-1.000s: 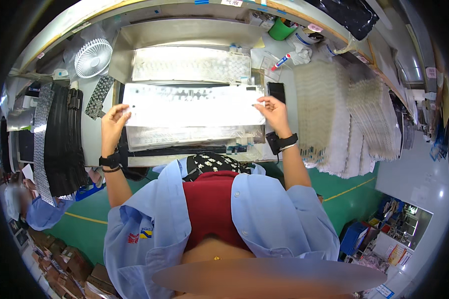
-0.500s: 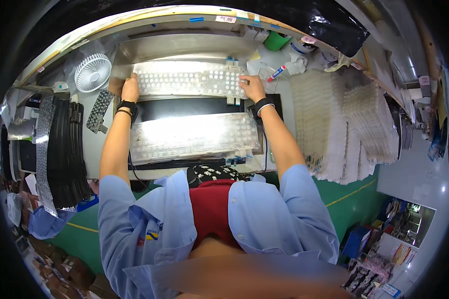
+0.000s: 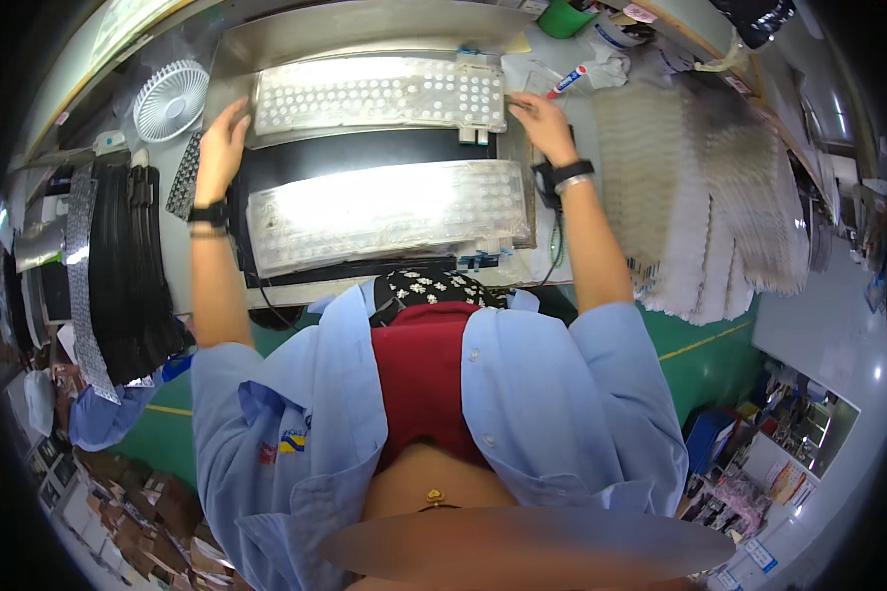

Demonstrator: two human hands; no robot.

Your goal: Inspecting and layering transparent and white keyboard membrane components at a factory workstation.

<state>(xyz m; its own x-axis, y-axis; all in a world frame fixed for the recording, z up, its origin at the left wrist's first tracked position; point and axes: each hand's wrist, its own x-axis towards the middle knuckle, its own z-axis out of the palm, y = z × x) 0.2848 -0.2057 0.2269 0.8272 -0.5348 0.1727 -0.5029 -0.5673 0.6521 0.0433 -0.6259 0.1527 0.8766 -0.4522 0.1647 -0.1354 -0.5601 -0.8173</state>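
The far plate (image 3: pixel 379 94), a clear sheet with rows of round white spots, lies flat between the two hands, across the far part of a dark board (image 3: pixel 365 150). The left hand (image 3: pixel 222 153) is just beside the plate's left end, thumb and fingers a little apart, with nothing seen between them. The right hand (image 3: pixel 550 133) is at the plate's right end, its thumb and fingertips drawn close together in a narrow pinch at the edge; whether they grip the plate or only rest by it, I cannot tell. Small pale tabs (image 3: pixel 473 136) stick out from the plate's near edge, toward its right end.

The near plate (image 3: pixel 389 212), also clear and shining in the light, lies on the near side of the same board, apart from both hands. A white fan (image 3: pixel 170 101) stands beyond the left hand, and a marker (image 3: pixel 568 81) lies just beyond the right one. Pale sheets (image 3: pixel 650 187) are stacked farther right.
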